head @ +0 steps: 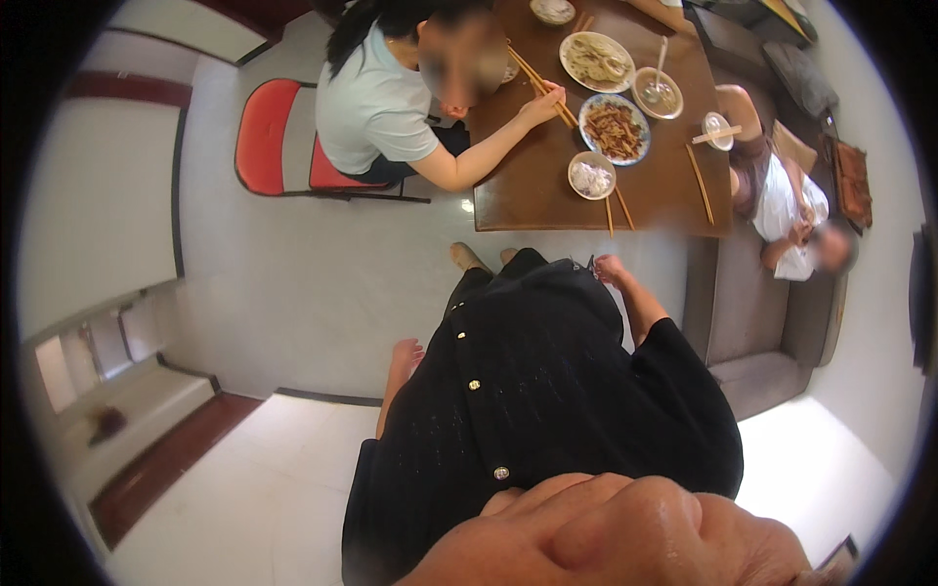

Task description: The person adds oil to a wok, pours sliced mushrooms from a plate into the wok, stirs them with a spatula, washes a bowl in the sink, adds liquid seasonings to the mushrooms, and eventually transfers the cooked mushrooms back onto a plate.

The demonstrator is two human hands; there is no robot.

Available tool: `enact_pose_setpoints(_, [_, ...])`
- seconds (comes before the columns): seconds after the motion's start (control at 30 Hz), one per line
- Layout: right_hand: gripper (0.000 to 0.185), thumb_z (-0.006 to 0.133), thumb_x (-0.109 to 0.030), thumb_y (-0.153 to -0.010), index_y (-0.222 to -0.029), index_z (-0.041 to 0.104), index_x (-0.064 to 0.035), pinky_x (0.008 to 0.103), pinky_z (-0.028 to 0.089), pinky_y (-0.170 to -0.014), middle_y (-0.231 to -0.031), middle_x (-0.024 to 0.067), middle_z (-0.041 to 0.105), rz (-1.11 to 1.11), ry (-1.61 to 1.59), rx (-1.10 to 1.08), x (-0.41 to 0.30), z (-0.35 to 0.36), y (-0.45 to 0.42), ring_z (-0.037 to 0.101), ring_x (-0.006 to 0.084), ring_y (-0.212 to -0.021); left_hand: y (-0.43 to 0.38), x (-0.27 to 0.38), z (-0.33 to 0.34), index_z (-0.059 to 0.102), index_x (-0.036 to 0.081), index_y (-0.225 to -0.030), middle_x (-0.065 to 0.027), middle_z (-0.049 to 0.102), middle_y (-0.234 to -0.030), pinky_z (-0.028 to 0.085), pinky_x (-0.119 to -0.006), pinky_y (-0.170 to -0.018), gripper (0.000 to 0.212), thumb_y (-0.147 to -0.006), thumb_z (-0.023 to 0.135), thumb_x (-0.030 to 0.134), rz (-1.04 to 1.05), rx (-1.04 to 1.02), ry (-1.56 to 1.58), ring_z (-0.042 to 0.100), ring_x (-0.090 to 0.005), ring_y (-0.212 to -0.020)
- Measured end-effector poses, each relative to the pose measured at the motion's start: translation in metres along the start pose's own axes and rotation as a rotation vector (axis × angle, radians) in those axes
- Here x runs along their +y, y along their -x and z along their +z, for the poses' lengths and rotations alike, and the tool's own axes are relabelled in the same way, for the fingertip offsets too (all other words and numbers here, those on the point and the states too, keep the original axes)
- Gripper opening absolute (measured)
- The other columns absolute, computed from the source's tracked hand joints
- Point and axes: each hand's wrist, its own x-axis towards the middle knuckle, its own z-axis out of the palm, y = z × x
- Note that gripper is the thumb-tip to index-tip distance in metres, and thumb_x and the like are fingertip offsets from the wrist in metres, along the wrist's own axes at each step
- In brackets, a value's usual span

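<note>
My left hand [407, 354] hangs beside the black buttoned garment [542, 381], fingers loosely bent and apart; nothing shows in it. On the other side, my right hand [607, 268] has curled fingers beside the garment's front edge and a small dark item [588, 265]; whether it grips either is unclear. Beyond my feet stands a brown table [527, 209]. On it are a bowl of rice [592, 177], a plate of browned food strips [614, 130], a plate of pale food [596, 62] and a soup bowl with a spoon [657, 94]. Chopsticks [699, 183] lie near the right edge.
A person [381, 110] on a red folding chair [267, 139] holds chopsticks [546, 84] over the table's left side. Another person [784, 198] sits on the grey sofa [751, 308] at right. A bowl with chopsticks across it [717, 132] stands near them. A forearm [663, 15] reaches in at the far side.
</note>
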Motion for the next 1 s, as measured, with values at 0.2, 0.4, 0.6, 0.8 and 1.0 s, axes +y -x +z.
enact_pose_setpoints(0.2, [0.018, 0.041, -0.028, -0.085, -0.076, 0.054, -0.0199, 0.0324, 0.037, -0.045, -0.063, -0.0016, 0.050, 0.060, 0.186, -0.069, -0.009, -0.007, -0.002, 0.047, 0.0167, -0.050, 0.020, -0.040, 0.030, 0.053, 0.005, -0.110, -0.0121, 0.060, -0.097, 0.051, -0.038, -0.069, 0.031, -0.089, 0.056, 0.027, 0.019, 0.050, 0.138, 0.061, -0.0244, -0.078])
enact_pose_setpoints(0.4, [0.014, 0.050, -0.021, -0.088, -0.094, 0.060, -0.0140, 0.0366, 0.050, -0.058, -0.082, 0.0048, 0.062, -0.003, 0.319, -0.052, -0.035, 0.031, 0.008, 0.061, 0.0198, -0.068, 0.033, -0.095, 0.022, 0.053, 0.006, -0.113, -0.0128, 0.061, -0.100, 0.050, -0.037, -0.073, 0.036, -0.089, 0.056, 0.033, 0.053, 0.117, 0.187, 0.062, -0.0246, -0.083])
enact_pose_setpoints(0.6, [0.015, 0.050, -0.017, -0.090, -0.082, 0.060, -0.0106, 0.0382, 0.053, -0.052, -0.076, 0.0109, 0.066, -0.007, 0.446, -0.096, -0.031, 0.057, -0.043, 0.064, 0.0243, -0.062, 0.033, -0.094, -0.023, 0.054, 0.007, -0.115, -0.0133, 0.063, -0.101, 0.051, -0.037, -0.072, 0.037, -0.090, 0.054, 0.034, -0.095, 0.179, 0.438, 0.064, -0.0245, -0.084])
enact_pose_setpoints(0.8, [0.016, 0.059, -0.024, -0.069, -0.066, 0.070, -0.0124, 0.0381, 0.051, -0.056, -0.076, 0.0115, 0.069, -0.114, 1.319, -0.254, -0.046, 0.181, -0.039, 0.067, 0.0277, -0.070, 0.022, -0.190, -0.075, 0.056, 0.010, -0.111, -0.0108, 0.064, -0.093, 0.051, -0.037, -0.067, 0.030, -0.089, 0.056, 0.030, -0.153, 0.295, 0.734, 0.064, -0.0232, -0.077])
enact_pose_setpoints(1.0, [0.017, 0.060, -0.024, -0.071, -0.066, 0.069, -0.0103, 0.0390, 0.050, -0.055, -0.073, 0.0120, 0.067, -0.136, 1.444, -0.351, -0.080, 0.346, -0.037, 0.067, 0.0284, -0.068, -0.002, -0.286, -0.149, 0.057, 0.008, -0.107, -0.0119, 0.064, -0.089, 0.051, -0.037, -0.058, 0.026, -0.089, 0.056, 0.026, -0.051, 0.305, 0.583, 0.063, -0.0241, -0.068])
